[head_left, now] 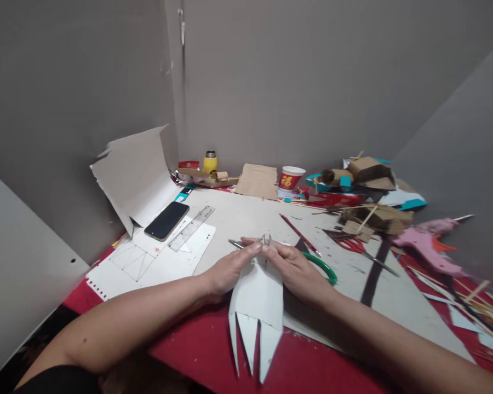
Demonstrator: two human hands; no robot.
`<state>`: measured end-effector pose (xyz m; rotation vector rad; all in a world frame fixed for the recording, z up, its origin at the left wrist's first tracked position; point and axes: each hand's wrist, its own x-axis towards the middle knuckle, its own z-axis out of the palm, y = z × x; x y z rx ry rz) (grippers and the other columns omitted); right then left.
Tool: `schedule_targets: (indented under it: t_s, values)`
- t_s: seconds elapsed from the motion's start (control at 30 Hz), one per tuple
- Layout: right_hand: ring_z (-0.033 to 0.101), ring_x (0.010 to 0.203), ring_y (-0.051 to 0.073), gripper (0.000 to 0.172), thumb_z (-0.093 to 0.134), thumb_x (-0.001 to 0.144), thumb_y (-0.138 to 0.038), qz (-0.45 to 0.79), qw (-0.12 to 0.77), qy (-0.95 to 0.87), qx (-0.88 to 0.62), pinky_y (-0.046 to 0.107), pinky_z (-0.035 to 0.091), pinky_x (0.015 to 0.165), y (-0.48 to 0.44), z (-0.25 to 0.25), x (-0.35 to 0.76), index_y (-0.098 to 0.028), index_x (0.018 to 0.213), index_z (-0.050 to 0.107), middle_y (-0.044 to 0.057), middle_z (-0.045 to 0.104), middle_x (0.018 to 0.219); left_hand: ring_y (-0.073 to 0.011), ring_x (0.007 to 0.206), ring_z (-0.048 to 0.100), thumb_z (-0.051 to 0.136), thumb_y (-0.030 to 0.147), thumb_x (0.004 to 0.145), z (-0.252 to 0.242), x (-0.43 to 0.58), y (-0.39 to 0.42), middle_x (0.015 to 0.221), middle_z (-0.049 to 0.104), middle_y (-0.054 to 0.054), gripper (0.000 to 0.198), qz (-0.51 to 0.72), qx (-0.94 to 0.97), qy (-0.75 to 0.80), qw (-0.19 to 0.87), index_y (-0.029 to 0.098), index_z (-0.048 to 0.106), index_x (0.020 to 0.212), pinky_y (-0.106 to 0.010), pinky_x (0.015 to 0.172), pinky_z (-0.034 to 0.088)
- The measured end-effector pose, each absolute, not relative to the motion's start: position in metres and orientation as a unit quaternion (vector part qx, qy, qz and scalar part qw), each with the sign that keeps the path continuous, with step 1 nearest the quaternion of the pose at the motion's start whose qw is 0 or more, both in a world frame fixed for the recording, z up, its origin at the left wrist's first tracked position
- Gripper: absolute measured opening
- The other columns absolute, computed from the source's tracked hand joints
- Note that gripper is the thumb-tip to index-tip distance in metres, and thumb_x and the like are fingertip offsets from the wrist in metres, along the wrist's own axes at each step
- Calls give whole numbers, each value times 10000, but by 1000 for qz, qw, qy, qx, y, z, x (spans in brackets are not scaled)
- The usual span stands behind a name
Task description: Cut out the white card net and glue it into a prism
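A white folded paper piece (pixel 258 306) with pointed flaps at its near end lies on the table in front of me. My left hand (pixel 230 269) and my right hand (pixel 292 267) press against its far end from either side, fingers closed together on the small upright folds there. Green-handled scissors (pixel 322 266) lie just behind my right hand. A red pencil (pixel 299 234) lies a little farther back.
A black phone (pixel 166 220) and a clear ruler (pixel 191 228) rest on white paper (pixel 156 265) at the left. A red paper cup (pixel 291 179), a yellow bottle (pixel 210 162), cardboard scraps (pixel 367 175) and a pink glue gun (pixel 429 246) crowd the back and right. Grey walls surround the table.
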<state>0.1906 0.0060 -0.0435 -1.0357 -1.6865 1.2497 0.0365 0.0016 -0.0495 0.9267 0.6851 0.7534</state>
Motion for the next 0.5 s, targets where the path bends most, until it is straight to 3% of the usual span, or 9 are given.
schedule_targets:
  t_s: [0.2,0.5]
  values:
    - [599,1046,267,429,533,835,-546,521,409,-634,-399,427,475,890,1,-43,188,-204,1043,687,92,680,1075,-189,752,628,600,495,800,-51,36,2,865,698,-100,486,331,426,295,789,114,628,1100,-301,750,445]
    - [606,1007,249,374,562,831,-505,538,426,-622,-378,411,472,882,1,-41,187,-193,1003,675,87,672,1065,-154,663,615,580,504,807,-50,38,2,792,690,-71,473,322,385,281,818,120,622,1082,-258,686,448]
